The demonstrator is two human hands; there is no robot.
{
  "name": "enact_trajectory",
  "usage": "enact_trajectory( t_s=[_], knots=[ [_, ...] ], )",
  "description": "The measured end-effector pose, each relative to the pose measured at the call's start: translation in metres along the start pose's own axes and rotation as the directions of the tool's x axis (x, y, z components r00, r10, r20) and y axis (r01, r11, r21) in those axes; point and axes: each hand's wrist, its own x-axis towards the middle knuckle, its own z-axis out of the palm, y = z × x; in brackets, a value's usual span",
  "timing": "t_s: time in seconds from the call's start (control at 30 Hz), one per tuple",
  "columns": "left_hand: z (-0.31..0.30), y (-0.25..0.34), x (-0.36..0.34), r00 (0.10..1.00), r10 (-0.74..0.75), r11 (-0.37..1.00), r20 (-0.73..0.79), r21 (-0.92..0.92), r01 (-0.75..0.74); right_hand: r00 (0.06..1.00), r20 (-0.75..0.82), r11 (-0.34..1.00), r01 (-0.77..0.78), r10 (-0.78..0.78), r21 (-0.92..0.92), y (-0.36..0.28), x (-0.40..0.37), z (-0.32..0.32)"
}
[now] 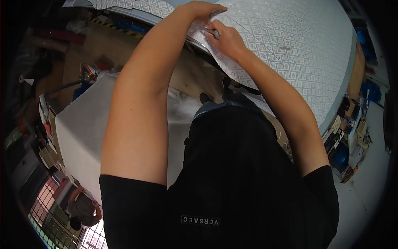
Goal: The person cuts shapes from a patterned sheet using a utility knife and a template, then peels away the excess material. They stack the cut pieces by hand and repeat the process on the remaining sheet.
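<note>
We had a broad table (348, 70) before us, its plain grey-blue border showing along the right. Over most of its top we saw a pale sheet (306, 62) printed in a basket-weave pattern, which hung past the near edge. A small tan strip (285, 47) lay on it, and a thin dark line crossed it slantwise; whether that was thread or cut, we could not tell. On our left we had a second surface (83, 120), smooth and pale grey. Beneath us, the brown floor (103, 47) bore a black-and-yellow striped band (124, 31), and our dark shoes (205, 98) stood near the table.
</note>
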Motion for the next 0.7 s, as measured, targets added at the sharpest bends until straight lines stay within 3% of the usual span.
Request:
enact_trajectory(
  t_s=[0.03,0.1,0.17,0.2,0.23,0.3,0.33,0.4,0.43,0.5,0.6,0.7],
  knots=[
    [-0.002,0.003,-0.008,1.0,0.006,1.0,-0.012,0.007,-0.006,0.997,-0.065,0.993,0.048,-0.041,0.106,0.003,-0.015,-0.004],
    [-0.004,-0.002,0.001,0.999,0.035,0.999,-0.035,0.016,-0.034,0.996,-0.093,1.0,0.01,-0.007,0.025,0.01,-0.051,-0.018],
    [0.008,-0.015,-0.004,0.982,0.158,0.982,-0.1,0.119,-0.146,0.966,-0.243,0.996,0.079,-0.088,-0.049,0.029,-0.087,-0.03],
    [0.004,-0.002,-0.01,0.996,0.072,0.984,-0.062,0.169,-0.06,0.98,-0.195,0.999,-0.039,0.039,0.006,0.038,-0.107,-0.04],
    [0.004,0.013,-0.022,0.999,-0.025,0.975,-0.03,0.22,0.031,0.975,-0.218,0.998,-0.054,0.05,-0.012,0.044,-0.125,-0.052],
    [0.02,0.023,-0.042,0.984,-0.005,0.982,-0.181,0.186,0.039,0.975,-0.197,0.994,-0.11,0.102,-0.028,0.054,-0.151,-0.072],
    [0.026,0.031,-0.047,0.984,0.007,0.978,-0.176,0.205,0.029,0.971,-0.216,0.993,-0.114,0.107,-0.021,0.059,-0.16,-0.081],
    [0.039,0.046,-0.051,0.923,-0.137,0.987,-0.359,0.026,0.157,0.952,-0.161,0.964,-0.265,0.26,-0.013,0.068,-0.179,-0.1],
    [0.046,0.049,-0.048,0.924,-0.132,0.986,-0.358,0.05,0.16,0.938,-0.16,0.95,-0.312,0.306,-0.008,0.073,-0.184,-0.108],
    [0.058,0.052,-0.044,0.848,-0.141,0.987,-0.511,-0.001,0.163,0.905,-0.119,0.912,-0.408,0.409,0.038,0.077,-0.187,-0.122],
    [0.053,0.066,-0.036,0.843,-0.172,0.982,-0.51,-0.016,0.19,0.946,-0.216,0.965,-0.256,0.24,-0.048,0.103,-0.183,-0.125],
    [0.05,0.075,-0.026,0.851,-0.2,0.977,-0.485,-0.033,0.211,0.938,-0.249,0.967,-0.254,0.243,-0.009,0.117,-0.166,-0.132]
  ],
)
